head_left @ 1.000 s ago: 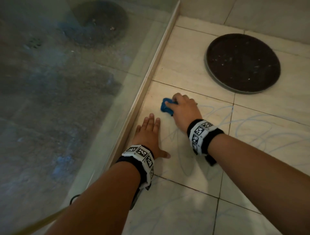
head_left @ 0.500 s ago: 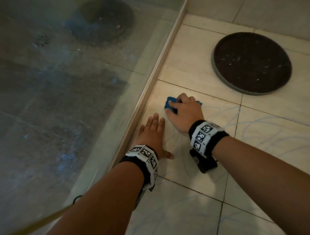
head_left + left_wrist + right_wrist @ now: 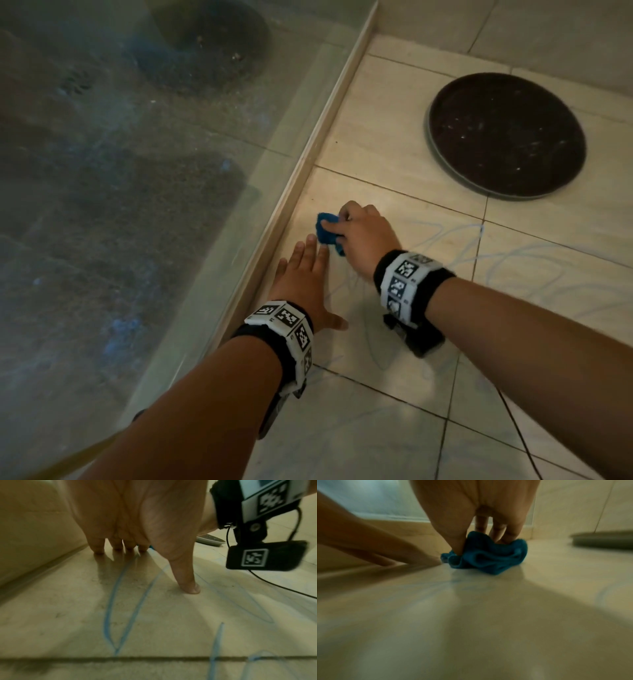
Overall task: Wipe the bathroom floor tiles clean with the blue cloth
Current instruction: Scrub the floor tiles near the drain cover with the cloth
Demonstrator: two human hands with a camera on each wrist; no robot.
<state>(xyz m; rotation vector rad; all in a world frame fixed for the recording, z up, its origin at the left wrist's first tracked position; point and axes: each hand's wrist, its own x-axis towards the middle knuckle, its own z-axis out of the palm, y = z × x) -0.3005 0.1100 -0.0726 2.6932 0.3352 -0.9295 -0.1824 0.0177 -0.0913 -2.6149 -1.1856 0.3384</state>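
A small bunched blue cloth (image 3: 326,230) lies on a beige floor tile (image 3: 394,342) close to the shower threshold. My right hand (image 3: 359,233) grips it from above, thumb and fingers curled into its folds, and holds it down on the tile; the right wrist view shows the blue cloth (image 3: 488,559) crumpled under the fingers (image 3: 498,534). My left hand (image 3: 305,274) lies flat on the same tile just to the left, fingers straight, their tips nearly at the cloth. Blue scribbled lines (image 3: 118,601) cross the tile beneath my left hand (image 3: 137,534) and the tiles (image 3: 534,270) to the right.
A glass shower panel (image 3: 137,205) on a beige threshold strip (image 3: 291,192) runs along the left. A round dark tray (image 3: 505,135) lies on the floor at the far right. Tiled wall (image 3: 531,27) closes the far side. A thin black cable (image 3: 513,418) trails across the floor.
My right hand has slid the cloth a little back and to the left, toward my left fingertips, after a push forward. The left hand stays planted.
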